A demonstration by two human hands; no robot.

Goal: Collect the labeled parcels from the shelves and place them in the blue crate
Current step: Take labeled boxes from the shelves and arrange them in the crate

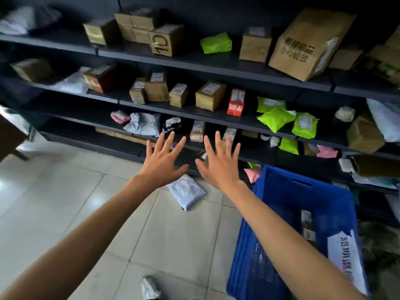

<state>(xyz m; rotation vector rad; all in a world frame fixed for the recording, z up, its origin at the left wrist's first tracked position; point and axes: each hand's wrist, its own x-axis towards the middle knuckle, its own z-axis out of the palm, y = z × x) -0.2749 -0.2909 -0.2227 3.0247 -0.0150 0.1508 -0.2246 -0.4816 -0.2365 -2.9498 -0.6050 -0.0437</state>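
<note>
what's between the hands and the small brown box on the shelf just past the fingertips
Nothing visible. Both the left hand and the right hand are empty, fingers spread, and the small brown box stands upright on the open shelf edge.

Dark shelves (216, 69) are stocked across several tiers with labelled parcels. Brown cardboard boxes (210, 95) are stood upright on the upper and middle tiers. A red carton (236, 102) is stood just right of them. Lime-green mailer bags (276, 118) are piled together on the middle tier. A grey mailer (186, 190) is lain flat on the floor tiles. The blue crate (281, 204) is set on the floor at lower right, with a labelled parcel (307, 226) seen inside.
</note>
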